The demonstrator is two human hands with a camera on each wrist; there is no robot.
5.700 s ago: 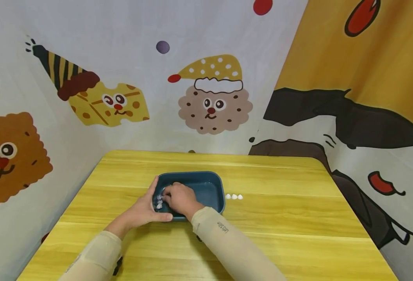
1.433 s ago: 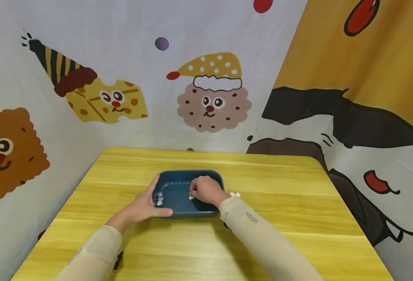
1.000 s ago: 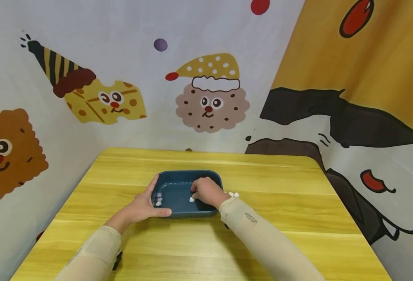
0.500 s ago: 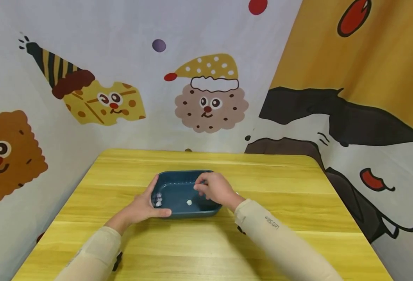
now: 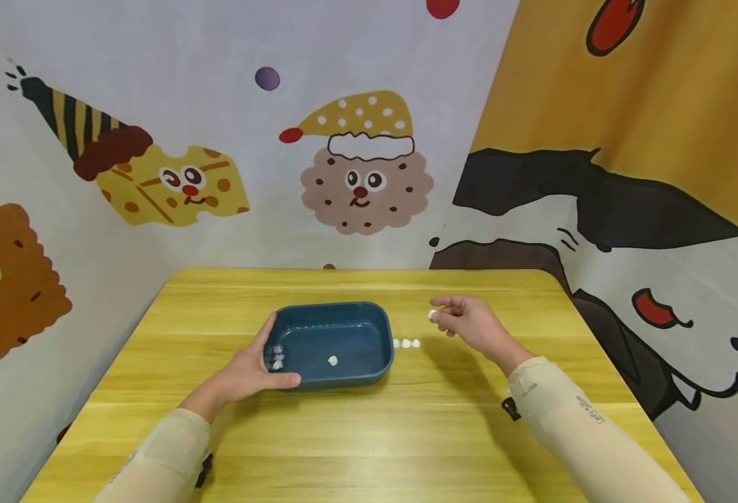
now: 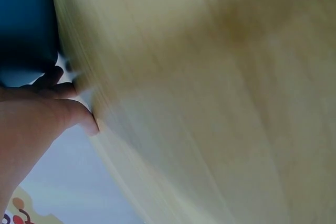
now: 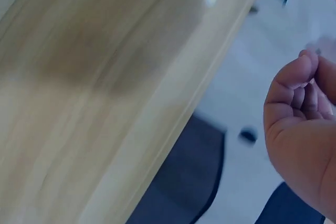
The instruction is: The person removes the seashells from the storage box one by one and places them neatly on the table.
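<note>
Small white rounded piece, material unclear (image 5: 432, 316): sitting at the fingertips of the right hand (image 5: 472, 325), above the desk and outside the tray. Right grip is pinching it between thumb and finger, the hand hovering behind and to the right of the row; the right wrist view is showing the two tips meeting, the piece itself too blurred to make out there.

Row of three similar white pieces (image 5: 406, 343): lying on the desk beside the tray's right end. The nearest is sitting close against the rim; cannot tell whether it is touching.

Glossy dark-blue rectangular tray with rounded corners (image 5: 343, 382): standing on the desk, left hand (image 5: 246, 372) clasping its left end, thumb lying along the front rim.

Inside the tray: a lone white piece (image 5: 333, 360) is resting on the floor towards the front; a cluster of pale purplish-white pieces (image 5: 278, 357) is showing by the left wall, reflections making the count doubtful.

Progress, my judgement: work is standing partway. Lone piece and cluster are lying inside; the pinched piece and the row are remaining outside.

Farther out: yellow wood-grain desk (image 5: 369, 447), cartoon-printed cloth (image 5: 218, 42) hanging behind.
</note>
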